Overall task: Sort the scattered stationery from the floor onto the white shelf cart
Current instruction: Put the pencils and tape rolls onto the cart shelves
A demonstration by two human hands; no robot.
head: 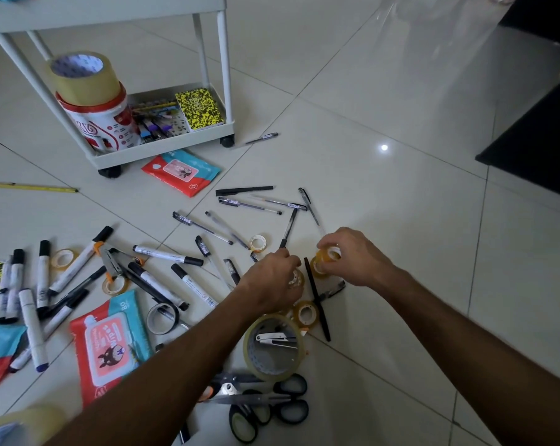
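Observation:
My right hand (352, 257) holds two small yellowish tape rolls (327, 257) stacked between its fingers, just above the floor. My left hand (273, 280) is closed on another small tape roll (296, 280) right beside it. Pens (249, 206), white markers (167, 255), more small tape rolls (258, 243) and a large tape roll (273, 350) lie scattered on the tiles around both hands. The white shelf cart (162, 146) stands at the upper left; its bottom shelf holds a big brown tape roll (85, 78) on a canister, pens and a yellow notebook (201, 107).
Black-handled scissors (272, 402) lie near my left forearm. Red-and-teal wipe packs (109, 339) lie at the lower left, with another wipe pack (182, 172) by the cart. A yellow pencil (30, 187) lies at the far left. Dark furniture (536, 133) borders the right.

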